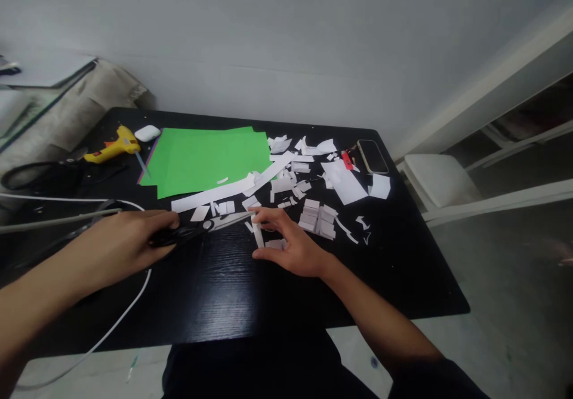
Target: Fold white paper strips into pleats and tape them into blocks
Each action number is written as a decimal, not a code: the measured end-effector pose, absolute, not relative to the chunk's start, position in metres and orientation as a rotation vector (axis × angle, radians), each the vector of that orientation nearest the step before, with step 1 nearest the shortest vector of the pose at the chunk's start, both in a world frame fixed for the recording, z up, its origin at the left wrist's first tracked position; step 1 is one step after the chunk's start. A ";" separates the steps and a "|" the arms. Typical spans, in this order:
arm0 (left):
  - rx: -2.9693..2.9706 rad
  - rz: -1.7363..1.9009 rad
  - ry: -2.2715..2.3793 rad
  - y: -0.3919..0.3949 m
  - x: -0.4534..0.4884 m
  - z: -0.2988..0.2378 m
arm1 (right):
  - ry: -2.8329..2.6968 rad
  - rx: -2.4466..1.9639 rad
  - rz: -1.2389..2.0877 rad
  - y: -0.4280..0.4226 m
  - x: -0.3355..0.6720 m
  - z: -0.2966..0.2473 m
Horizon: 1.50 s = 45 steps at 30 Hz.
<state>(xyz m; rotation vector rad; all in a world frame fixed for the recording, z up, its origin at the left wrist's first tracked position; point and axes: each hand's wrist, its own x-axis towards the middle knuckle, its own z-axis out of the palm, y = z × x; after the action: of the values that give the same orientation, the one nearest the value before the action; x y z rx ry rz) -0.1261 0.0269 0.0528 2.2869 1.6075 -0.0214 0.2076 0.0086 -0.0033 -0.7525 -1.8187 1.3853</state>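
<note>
My left hand (pixel 143 238) is closed around the black handles of a pair of scissors (pixel 219 223), whose blades point right toward my other hand. A narrow white paper strip (pixel 257 232) stands between the thumb and fingers of my right hand (pixel 290 243), and the blade tips reach its upper end. Whether the blades touch the strip I cannot tell. Just right of that hand lies a group of folded white paper pieces (pixel 317 218). Long white paper strips (pixel 215 195) and many small scraps lie beyond both hands.
Green paper sheets (pixel 206 157) lie at the back. A yellow glue gun (pixel 120 145) and a white rounded object (pixel 147 133) are left of them. A phone (pixel 372 157) and a small red item (pixel 347 160) lie back right. A white cable (pixel 129 309) runs along the left side.
</note>
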 end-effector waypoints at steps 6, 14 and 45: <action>2.255 -0.330 1.627 0.024 -0.125 0.042 | -1.692 -0.805 1.381 0.009 0.206 -0.006; 2.300 -0.366 1.732 0.009 -0.117 0.020 | -1.587 -0.867 1.420 0.010 0.202 -0.012; 1.977 0.902 1.580 0.047 -0.007 -0.016 | -2.075 -0.977 0.763 0.005 0.194 -0.015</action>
<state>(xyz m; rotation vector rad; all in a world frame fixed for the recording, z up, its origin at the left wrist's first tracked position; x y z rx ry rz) -0.0073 0.0470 -0.0162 1.9770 1.5801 0.9020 0.1944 0.0050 -0.0151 -0.9771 -2.0751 0.7628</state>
